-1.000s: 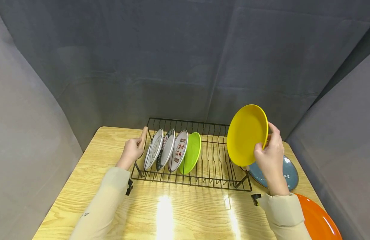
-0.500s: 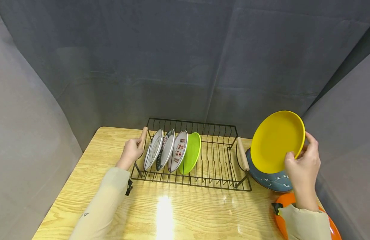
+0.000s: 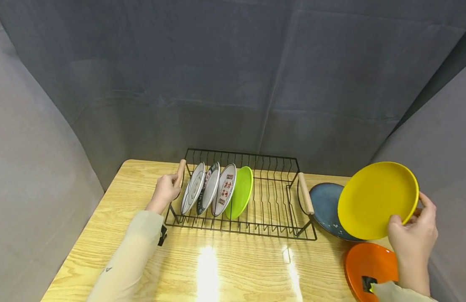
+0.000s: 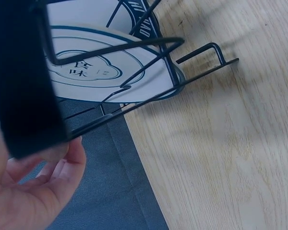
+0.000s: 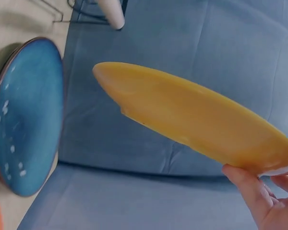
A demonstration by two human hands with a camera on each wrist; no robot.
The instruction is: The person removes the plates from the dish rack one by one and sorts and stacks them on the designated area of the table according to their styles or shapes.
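Grey cloth (image 3: 202, 79) hangs behind and on both sides of a glossy, pale wood bench (image 3: 255, 268). The right grip (image 3: 413, 237) pinches the yellow plate (image 3: 377, 200) at its rim, holding it tilted in the air over the bench's right side, near a blue plate (image 3: 325, 207) and an orange plate (image 3: 369, 262). The left grip (image 3: 165, 191) seems curled round the left wooden handle (image 3: 181, 170) of the black wire rack (image 3: 242, 153), though a dark shape partly hides the hold in the left wrist view. Four plates (image 3: 224, 189) stand in the rack's left half.
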